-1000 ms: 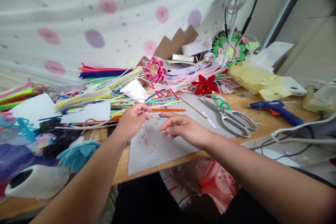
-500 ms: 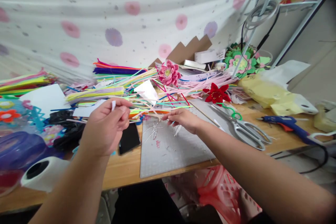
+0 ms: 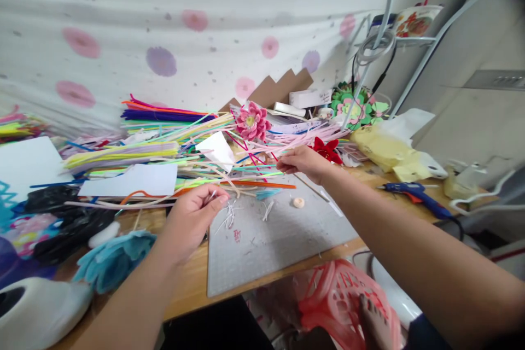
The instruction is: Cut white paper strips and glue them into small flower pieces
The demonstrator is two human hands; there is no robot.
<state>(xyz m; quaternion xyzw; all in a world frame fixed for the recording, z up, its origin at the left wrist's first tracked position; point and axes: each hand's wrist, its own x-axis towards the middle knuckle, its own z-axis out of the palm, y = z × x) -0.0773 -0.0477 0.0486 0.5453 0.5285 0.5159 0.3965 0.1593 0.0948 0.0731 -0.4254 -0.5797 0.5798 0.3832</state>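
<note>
My left hand (image 3: pixel 199 212) is closed in a pinch at the left edge of the grey cutting mat (image 3: pixel 262 251). A small white strip (image 3: pixel 213 194) shows between its thumb and forefinger. My right hand (image 3: pixel 303 163) hovers over the mat's far edge with its fingers drawn together; what they hold, if anything, I cannot make out. Below it on the mat lies a small round cream-coloured piece (image 3: pixel 298 203). White thin strands (image 3: pixel 229 216) lie in a loose bunch near my left fingertips. Pipe cleaners (image 3: pixel 246 183) in many colours are spread just beyond both hands.
A pink fuzzy flower (image 3: pixel 252 121) and a red one (image 3: pixel 327 149) stand behind the mat. To the right lie a blue glue gun (image 3: pixel 418 194) and a yellow plastic bag (image 3: pixel 379 147). A light-blue flower (image 3: pixel 115 257) sits left; a red plastic basket (image 3: pixel 344 301) is below the table.
My left hand has come down and right toward the mat, and my right hand has lifted slightly away. The round cream piece now shows on the mat. The view has shifted.
</note>
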